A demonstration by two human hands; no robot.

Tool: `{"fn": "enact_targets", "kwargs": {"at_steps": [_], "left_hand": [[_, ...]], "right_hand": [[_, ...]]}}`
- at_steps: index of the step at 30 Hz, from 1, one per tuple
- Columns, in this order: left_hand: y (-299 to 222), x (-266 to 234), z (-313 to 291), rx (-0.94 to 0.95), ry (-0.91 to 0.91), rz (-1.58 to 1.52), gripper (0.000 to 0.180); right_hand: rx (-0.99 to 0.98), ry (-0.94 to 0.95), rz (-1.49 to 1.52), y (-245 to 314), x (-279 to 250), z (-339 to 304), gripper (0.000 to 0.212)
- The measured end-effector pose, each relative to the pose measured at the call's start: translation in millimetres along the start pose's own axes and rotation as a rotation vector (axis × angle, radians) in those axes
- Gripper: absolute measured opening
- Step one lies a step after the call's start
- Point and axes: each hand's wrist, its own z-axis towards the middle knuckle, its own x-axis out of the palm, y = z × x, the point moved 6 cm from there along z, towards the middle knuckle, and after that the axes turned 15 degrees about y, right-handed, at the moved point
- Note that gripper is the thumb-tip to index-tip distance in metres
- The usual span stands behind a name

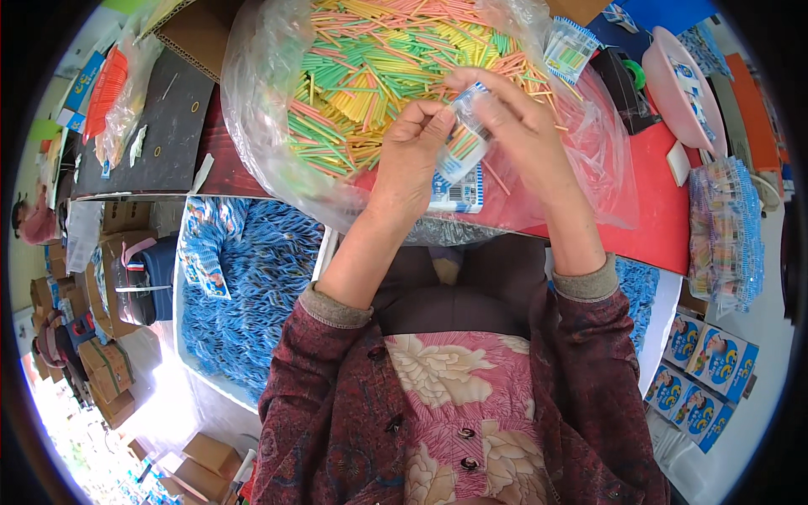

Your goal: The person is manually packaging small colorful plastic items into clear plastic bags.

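Observation:
A small clear-and-blue packet (461,153) with thin coloured sticks showing inside is held up over the front edge of the table. My left hand (412,156) pinches its left side between thumb and fingers. At its upper right, the thumb and curled fingers of my right hand (526,126) close on the packet, slightly smeared by motion. Below it, a second blue-and-white packet (459,192) lies on the table. Just beyond my hands spreads a big heap of pink, yellow and green sticks (362,93) in an open clear plastic bag (265,109).
Another stick packet (571,49) lies beyond the heap on the right. A black tape dispenser (624,88) and a pink basin (686,88) holding packets stand farther right. A white-rimmed bin of blue packets (252,286) sits below the table at left. Bundled packets (725,231) hang near the right edge.

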Motion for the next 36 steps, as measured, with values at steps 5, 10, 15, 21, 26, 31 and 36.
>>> {"fn": "enact_targets", "kwargs": {"at_steps": [5,10,15,21,26,31,36], "left_hand": [[-2,6,-2,-0.010,0.027,-0.046,0.010],[2,12,-6,-0.279,0.175,0.075,0.022],[0,10,-5,-0.242,0.130,0.016,0.027],[0,7,-6,-0.200,0.081,0.120,0.025],[-23,1,-18,-0.007,0.034,0.502,0.022],[-37,8,-27,0.040,0.143,1.024,0.023],[-28,17,-33,0.211,0.274,1.584,0.029]], "right_hand": [[0.034,0.020,0.100,-5,-6,-2,0.030],[-0.115,-0.034,0.159,0,-4,0,0.039],[0.108,-0.078,-0.058,-19,-16,-15,0.034],[0.156,-0.048,-0.049,-26,-18,-29,0.019],[0.213,-0.201,0.003,-9,-78,-32,0.020],[0.236,-0.380,-0.407,-20,-181,-21,0.016],[0.197,-0.422,-0.392,-65,-214,4,0.014]]}}
